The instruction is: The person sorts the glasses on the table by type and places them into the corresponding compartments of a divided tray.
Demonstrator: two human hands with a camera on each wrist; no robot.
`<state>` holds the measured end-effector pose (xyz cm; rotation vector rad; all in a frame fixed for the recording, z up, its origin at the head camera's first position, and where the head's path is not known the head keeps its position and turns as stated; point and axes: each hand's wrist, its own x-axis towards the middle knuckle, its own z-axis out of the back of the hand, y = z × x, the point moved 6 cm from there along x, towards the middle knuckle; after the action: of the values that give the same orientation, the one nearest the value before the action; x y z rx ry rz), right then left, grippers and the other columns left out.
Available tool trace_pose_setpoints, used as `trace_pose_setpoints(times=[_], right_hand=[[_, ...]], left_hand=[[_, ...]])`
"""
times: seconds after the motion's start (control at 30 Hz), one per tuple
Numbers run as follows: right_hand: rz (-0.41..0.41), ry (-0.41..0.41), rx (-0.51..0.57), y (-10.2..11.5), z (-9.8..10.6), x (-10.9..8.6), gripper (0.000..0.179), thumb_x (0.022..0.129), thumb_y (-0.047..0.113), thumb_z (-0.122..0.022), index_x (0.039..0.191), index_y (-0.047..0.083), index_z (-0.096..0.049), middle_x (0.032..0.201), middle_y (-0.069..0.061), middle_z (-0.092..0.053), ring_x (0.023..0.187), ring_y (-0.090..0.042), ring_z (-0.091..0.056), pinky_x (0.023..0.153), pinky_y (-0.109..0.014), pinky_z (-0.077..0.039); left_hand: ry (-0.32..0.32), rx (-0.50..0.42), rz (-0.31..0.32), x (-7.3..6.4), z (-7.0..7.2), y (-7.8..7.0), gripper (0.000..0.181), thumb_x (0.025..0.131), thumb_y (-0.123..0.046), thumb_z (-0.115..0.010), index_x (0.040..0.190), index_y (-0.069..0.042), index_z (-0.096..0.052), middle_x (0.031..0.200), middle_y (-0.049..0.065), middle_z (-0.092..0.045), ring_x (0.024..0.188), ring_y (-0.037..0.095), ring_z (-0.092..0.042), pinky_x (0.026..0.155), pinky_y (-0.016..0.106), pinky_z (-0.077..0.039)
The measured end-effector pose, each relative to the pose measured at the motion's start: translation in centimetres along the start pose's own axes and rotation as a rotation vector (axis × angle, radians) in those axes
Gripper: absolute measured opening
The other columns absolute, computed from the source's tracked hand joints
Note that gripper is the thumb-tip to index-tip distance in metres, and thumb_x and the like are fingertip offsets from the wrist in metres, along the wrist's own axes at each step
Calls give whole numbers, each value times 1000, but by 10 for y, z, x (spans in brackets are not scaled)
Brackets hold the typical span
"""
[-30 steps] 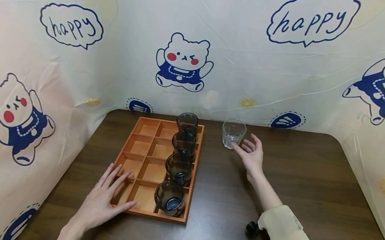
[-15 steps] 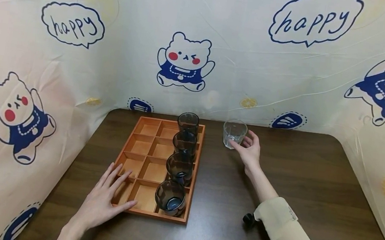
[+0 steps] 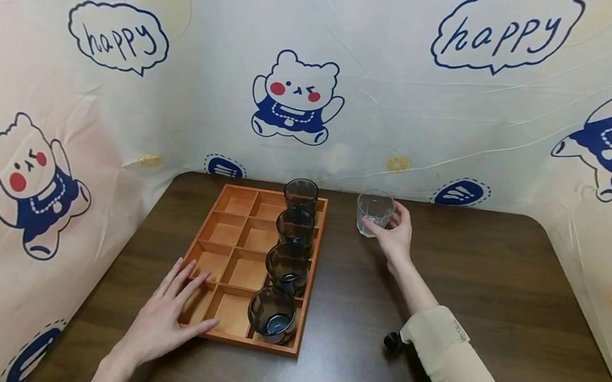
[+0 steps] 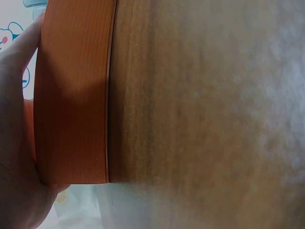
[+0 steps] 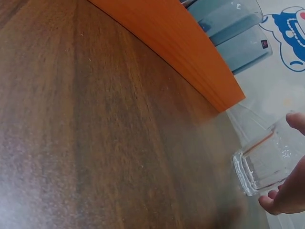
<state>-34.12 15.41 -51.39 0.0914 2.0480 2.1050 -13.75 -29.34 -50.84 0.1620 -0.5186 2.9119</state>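
Note:
A clear drinking glass [image 3: 371, 206] stands upright near the table's far edge. My right hand [image 3: 398, 237] holds it from the right, thumb in front and fingers round the far side. The right wrist view shows the thick base of that glass [image 5: 245, 174] between thumb and fingers. An orange wooden tray [image 3: 227, 315] with compartments lies left of the middle. My left hand [image 3: 155, 319] rests on its near left corner with fingers spread. Several dark tinted glasses [image 3: 272, 308] stand in a row along the tray's right column.
A small black object [image 3: 393, 342], its kind unclear, is beside the right sleeve [image 3: 437, 334]. The brown wooden table [image 3: 342, 361] ends against a printed cloth [image 3: 196, 107] at the back and sides.
My right hand has moved in to the left and its fingers have come round the clear glass. Left hand, tray and dark glasses look unmoved.

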Motion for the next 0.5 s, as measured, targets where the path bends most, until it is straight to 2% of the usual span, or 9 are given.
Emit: trace_pose_setpoints(times=[0.3,0.5], right_hand=[[2,5,-41,2,-2,2,91,95,11,-85,170,10,-33,170,-22,-45,157,-38,-46,124,-50,-45],[47,-4,-27,1,-3,5,87,94,7,-85,167,9,-39,170,-22,-47,158,-40,-44,127,-53,-43]], left_hand=[[-8,-1,-8,0,0,0,98,87,-64,-86,168,-26,-47,180,17,-32,171,39,-19,116,76,-41],[-8,-3,-7,0,0,0,98,87,-64,-86,168,-26,-47,180,17,-33,171,39,-19,116,76,-41]])
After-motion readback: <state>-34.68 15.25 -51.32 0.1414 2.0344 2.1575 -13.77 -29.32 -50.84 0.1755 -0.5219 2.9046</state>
